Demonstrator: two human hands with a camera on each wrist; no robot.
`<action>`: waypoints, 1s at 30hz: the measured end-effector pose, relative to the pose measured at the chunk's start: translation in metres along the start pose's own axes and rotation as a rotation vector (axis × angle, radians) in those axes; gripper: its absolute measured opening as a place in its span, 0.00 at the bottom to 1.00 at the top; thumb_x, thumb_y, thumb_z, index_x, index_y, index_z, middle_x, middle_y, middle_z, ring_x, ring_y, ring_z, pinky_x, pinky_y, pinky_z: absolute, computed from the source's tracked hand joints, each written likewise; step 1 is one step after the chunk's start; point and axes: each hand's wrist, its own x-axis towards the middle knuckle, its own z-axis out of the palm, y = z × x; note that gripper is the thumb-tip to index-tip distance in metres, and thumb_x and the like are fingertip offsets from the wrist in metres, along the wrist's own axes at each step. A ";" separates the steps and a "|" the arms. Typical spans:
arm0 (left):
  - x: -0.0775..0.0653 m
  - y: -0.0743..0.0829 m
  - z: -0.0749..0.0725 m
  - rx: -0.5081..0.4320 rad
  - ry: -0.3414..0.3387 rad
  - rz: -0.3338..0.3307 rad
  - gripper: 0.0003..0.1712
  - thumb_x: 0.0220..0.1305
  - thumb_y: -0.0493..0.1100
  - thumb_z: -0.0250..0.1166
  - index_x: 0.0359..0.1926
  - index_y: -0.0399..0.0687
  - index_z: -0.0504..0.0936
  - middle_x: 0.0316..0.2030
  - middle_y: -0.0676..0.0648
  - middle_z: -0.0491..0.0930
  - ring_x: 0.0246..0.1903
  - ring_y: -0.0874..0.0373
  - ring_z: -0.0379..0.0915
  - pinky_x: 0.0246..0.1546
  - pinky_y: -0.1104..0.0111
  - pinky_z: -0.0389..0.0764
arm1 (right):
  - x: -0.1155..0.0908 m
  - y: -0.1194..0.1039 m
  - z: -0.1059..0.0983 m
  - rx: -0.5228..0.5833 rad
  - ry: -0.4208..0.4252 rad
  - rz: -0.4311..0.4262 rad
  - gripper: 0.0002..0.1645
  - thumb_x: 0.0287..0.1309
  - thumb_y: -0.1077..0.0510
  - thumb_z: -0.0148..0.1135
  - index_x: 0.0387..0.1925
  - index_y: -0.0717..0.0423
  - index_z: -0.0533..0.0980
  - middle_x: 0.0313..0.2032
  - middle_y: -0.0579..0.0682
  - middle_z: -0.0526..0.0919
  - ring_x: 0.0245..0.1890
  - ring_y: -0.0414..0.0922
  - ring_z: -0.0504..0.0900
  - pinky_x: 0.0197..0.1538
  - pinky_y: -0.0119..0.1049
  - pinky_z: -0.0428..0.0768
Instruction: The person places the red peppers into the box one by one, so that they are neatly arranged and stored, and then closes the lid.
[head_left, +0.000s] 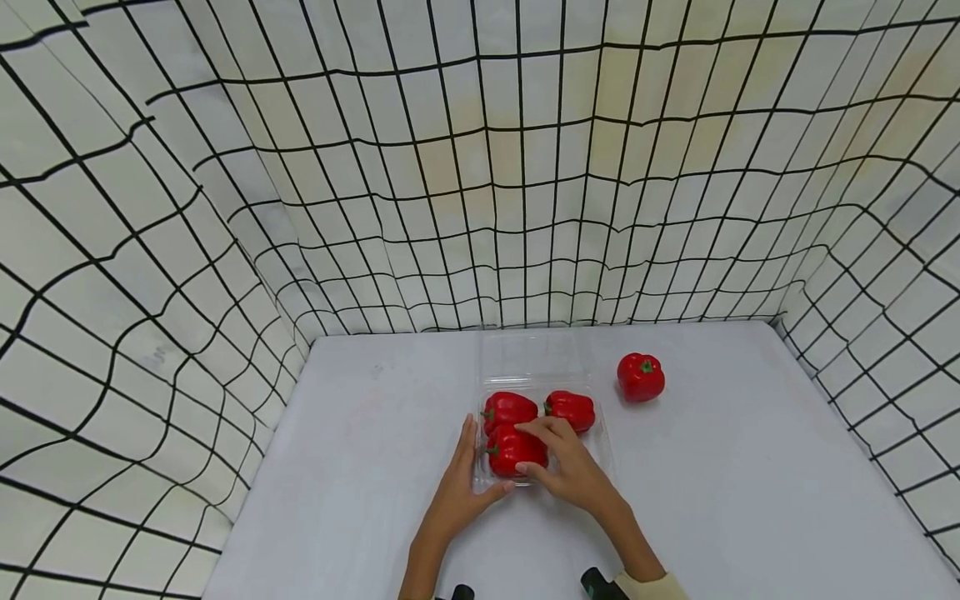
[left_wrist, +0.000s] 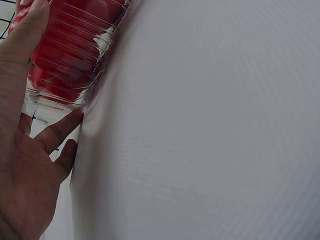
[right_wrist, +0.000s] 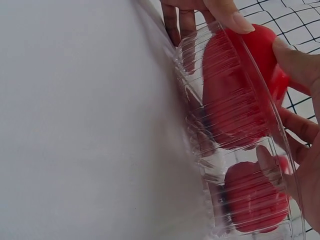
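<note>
A clear plastic clamshell container [head_left: 604, 454] lies on the table with its lid [head_left: 534, 357] folded back behind it. Inside are three red bell peppers: one at the back left [head_left: 507, 408], one at the back right [head_left: 573, 410], and a front-left pepper [head_left: 516, 450]. My right hand [head_left: 573, 468] grips that front-left pepper, its thumb at the near side and its fingers over the top. My left hand [head_left: 457, 498] steadies the container's front-left corner, fingers straight along the side wall and thumb at the front rim. In the left wrist view, the ribbed wall [left_wrist: 67, 55] stands beside the left thumb.
Another red bell pepper [head_left: 641, 377] sits on the white tabletop [head_left: 750, 467], to the right of the container. White walls covered with black netting [head_left: 517, 200] enclose the table at the back and both sides.
</note>
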 end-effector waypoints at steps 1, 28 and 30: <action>0.000 0.000 0.000 0.000 -0.002 0.002 0.64 0.49 0.69 0.69 0.78 0.56 0.44 0.78 0.53 0.44 0.75 0.45 0.47 0.66 0.45 0.66 | 0.000 0.000 0.000 -0.019 0.009 -0.005 0.32 0.52 0.47 0.72 0.60 0.43 0.76 0.54 0.49 0.78 0.55 0.45 0.74 0.54 0.46 0.84; 0.000 -0.002 0.001 0.016 -0.002 -0.013 0.65 0.48 0.70 0.69 0.78 0.58 0.42 0.78 0.55 0.41 0.76 0.47 0.44 0.66 0.44 0.65 | 0.002 -0.002 0.004 -0.112 0.017 0.000 0.31 0.49 0.44 0.74 0.56 0.46 0.81 0.44 0.45 0.78 0.47 0.40 0.76 0.50 0.40 0.85; -0.001 -0.002 0.001 0.012 -0.003 -0.016 0.65 0.48 0.70 0.69 0.78 0.58 0.42 0.78 0.55 0.41 0.76 0.47 0.45 0.66 0.44 0.65 | 0.002 -0.003 0.005 -0.121 0.017 0.007 0.31 0.48 0.44 0.75 0.55 0.45 0.81 0.45 0.45 0.78 0.47 0.40 0.76 0.49 0.40 0.86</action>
